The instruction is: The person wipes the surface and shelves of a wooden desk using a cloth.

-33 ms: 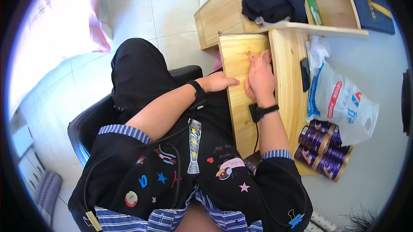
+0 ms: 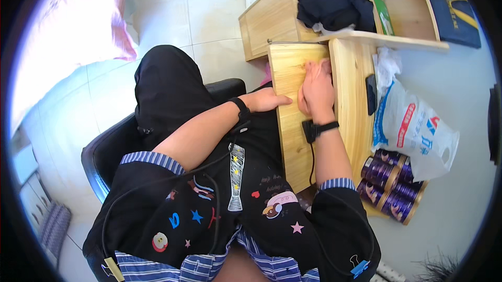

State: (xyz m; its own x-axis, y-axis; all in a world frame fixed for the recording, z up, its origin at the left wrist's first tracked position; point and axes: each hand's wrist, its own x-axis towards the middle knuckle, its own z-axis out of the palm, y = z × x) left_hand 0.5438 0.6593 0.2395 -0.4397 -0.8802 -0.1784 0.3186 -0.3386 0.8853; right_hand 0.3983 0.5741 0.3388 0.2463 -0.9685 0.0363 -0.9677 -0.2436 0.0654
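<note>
A pale wooden board (image 2: 294,141) lies between my lap and the desk, with a narrow gap along its right side. My left hand (image 2: 265,99) grips the board's left edge, thumb on top and fingers out of sight beneath. Over the board's far right part is my right hand (image 2: 318,89), its fingers bent and pressed together beside the gap. Whatever those fingers hold, if anything, is hidden. Each wrist wears a black strap, and a cable (image 2: 312,164) hangs from the right one.
The wooden desktop (image 2: 351,109) rises along the board's right side. On it are a black flat object (image 2: 371,95), a white plastic bag (image 2: 415,125) and several purple cans (image 2: 384,173). Dark cloth (image 2: 334,2) fills a shelf at the back. A black chair (image 2: 107,151) is under me.
The desk and its things sit very slightly differently in view. My left hand keeps its grip on the board, and my right fingers have shifted only a little.
</note>
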